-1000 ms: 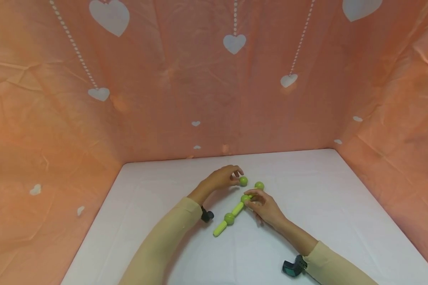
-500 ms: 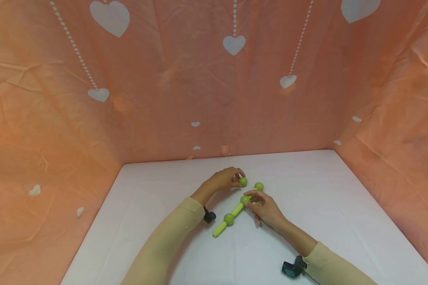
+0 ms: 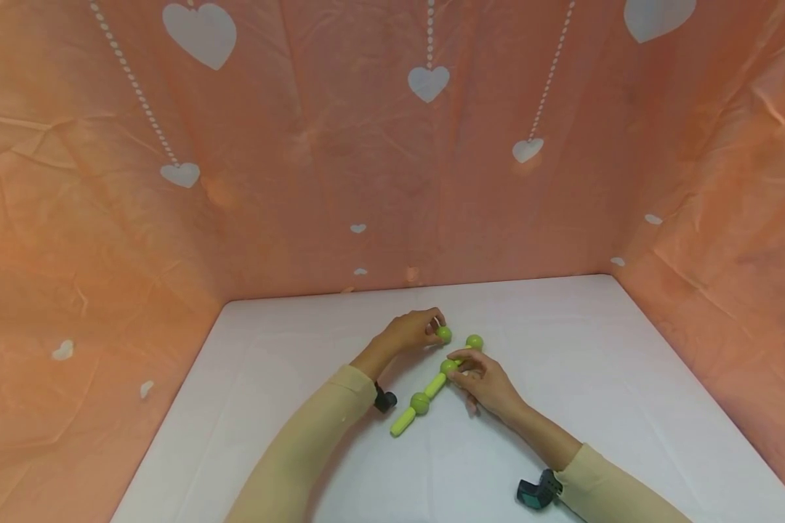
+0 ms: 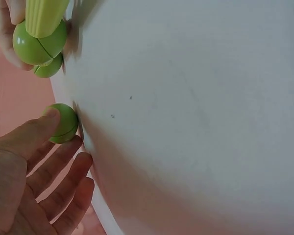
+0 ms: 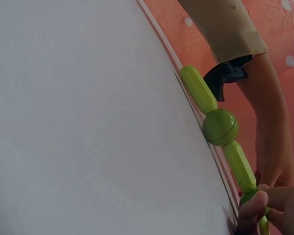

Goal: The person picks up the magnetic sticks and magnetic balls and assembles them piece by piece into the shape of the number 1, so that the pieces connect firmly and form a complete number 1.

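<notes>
Slightly beyond the middle of the white table, my left hand (image 3: 411,329) pinches a loose green ball (image 3: 444,335) between thumb and fingers. The left wrist view has the thumb pressed on this ball (image 4: 66,123), which shows a seam line. My right hand (image 3: 490,383) grips a stick of green balls joined by ribbed yellow-green rods, with thumb and forefinger at its middle ball (image 3: 448,368). Toward me the stick continues with a rod (image 3: 435,386), a ball (image 3: 420,403) and an end rod (image 3: 403,422). Another ball (image 3: 474,341) tops its far end.
The white tabletop (image 3: 582,349) is bounded at the back and sides by an orange cloth (image 3: 314,181) printed with pale hearts. Dark wrist devices, one (image 3: 384,399) on the left and one (image 3: 539,491) on the right, sit near the sleeves.
My left fingers have closed round the loose ball, which has shifted very slightly toward me. The right hand and the stick have stayed nearly still.
</notes>
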Action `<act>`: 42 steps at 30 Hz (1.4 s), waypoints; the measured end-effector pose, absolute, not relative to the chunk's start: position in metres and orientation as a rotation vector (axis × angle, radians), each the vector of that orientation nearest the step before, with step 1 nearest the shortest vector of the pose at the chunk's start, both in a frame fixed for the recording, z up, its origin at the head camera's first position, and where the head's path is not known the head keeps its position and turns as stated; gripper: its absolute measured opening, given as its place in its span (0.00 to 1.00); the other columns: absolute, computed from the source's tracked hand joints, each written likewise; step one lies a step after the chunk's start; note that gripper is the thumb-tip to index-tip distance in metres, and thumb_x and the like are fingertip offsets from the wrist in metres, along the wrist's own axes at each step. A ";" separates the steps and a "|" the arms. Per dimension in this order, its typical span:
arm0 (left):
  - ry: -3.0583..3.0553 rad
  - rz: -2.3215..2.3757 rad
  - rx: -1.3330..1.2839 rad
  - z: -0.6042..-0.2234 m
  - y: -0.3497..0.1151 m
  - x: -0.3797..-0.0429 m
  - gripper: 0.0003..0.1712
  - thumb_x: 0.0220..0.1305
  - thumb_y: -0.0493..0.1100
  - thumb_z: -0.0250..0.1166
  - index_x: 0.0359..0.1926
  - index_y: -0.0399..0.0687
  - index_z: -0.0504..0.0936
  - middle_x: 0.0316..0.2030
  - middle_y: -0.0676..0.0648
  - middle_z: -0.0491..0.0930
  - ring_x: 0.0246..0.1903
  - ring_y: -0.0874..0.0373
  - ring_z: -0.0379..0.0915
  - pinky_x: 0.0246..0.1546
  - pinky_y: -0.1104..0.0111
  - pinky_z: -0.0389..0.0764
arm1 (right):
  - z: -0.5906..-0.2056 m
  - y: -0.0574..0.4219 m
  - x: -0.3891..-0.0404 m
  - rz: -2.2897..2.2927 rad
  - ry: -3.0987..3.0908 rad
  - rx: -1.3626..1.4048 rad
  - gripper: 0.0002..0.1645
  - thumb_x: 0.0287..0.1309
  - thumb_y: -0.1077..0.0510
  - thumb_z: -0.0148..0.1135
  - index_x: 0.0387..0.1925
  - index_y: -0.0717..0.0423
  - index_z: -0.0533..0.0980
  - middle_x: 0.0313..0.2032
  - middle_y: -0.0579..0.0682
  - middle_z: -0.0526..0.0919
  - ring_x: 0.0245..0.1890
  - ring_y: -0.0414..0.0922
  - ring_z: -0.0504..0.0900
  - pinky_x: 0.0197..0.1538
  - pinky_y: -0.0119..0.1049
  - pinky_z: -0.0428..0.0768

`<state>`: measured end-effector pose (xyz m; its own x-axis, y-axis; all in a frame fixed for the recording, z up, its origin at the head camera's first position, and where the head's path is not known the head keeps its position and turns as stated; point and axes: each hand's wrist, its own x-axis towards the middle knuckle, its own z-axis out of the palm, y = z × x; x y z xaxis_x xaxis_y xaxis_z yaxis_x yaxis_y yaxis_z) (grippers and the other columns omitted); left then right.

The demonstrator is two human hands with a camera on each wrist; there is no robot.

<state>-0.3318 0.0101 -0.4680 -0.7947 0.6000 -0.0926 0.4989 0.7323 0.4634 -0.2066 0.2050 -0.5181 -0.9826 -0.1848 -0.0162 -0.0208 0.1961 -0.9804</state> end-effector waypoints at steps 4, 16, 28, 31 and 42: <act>2.704 0.648 0.852 -0.468 0.008 -0.329 0.18 0.73 0.50 0.73 0.58 0.53 0.81 0.55 0.48 0.87 0.49 0.56 0.83 0.54 0.56 0.82 | -0.517 0.204 -0.206 -1.913 2.322 -0.213 0.22 0.71 0.61 0.71 0.62 0.59 0.78 0.47 0.60 0.79 0.14 0.40 0.75 0.20 0.30 0.72; 2.715 0.656 0.823 -0.471 -0.006 -0.323 0.20 0.72 0.53 0.73 0.59 0.54 0.80 0.57 0.50 0.87 0.52 0.54 0.83 0.56 0.54 0.81 | -0.514 0.203 -0.204 -1.902 2.334 -0.222 0.22 0.71 0.63 0.70 0.62 0.61 0.78 0.46 0.58 0.79 0.14 0.38 0.74 0.19 0.30 0.72; 2.722 0.713 0.803 -0.469 -0.026 -0.307 0.19 0.72 0.52 0.73 0.59 0.56 0.81 0.56 0.51 0.87 0.50 0.56 0.83 0.52 0.55 0.82 | -0.514 0.202 -0.204 -1.872 2.386 -0.191 0.22 0.69 0.62 0.72 0.61 0.60 0.80 0.43 0.56 0.80 0.13 0.38 0.70 0.17 0.30 0.69; 2.721 0.740 0.787 -0.469 -0.032 -0.304 0.19 0.72 0.52 0.74 0.58 0.57 0.81 0.56 0.51 0.87 0.49 0.56 0.82 0.52 0.55 0.82 | -0.515 0.202 -0.204 -1.873 2.393 -0.195 0.22 0.69 0.62 0.72 0.62 0.61 0.79 0.43 0.55 0.79 0.12 0.38 0.69 0.17 0.29 0.68; 2.738 0.789 0.814 -0.470 -0.053 -0.298 0.18 0.71 0.51 0.74 0.57 0.57 0.81 0.53 0.52 0.88 0.46 0.58 0.83 0.49 0.57 0.82 | -0.514 0.200 -0.204 -1.870 2.381 -0.170 0.21 0.69 0.62 0.72 0.61 0.59 0.80 0.41 0.54 0.77 0.13 0.36 0.67 0.17 0.29 0.67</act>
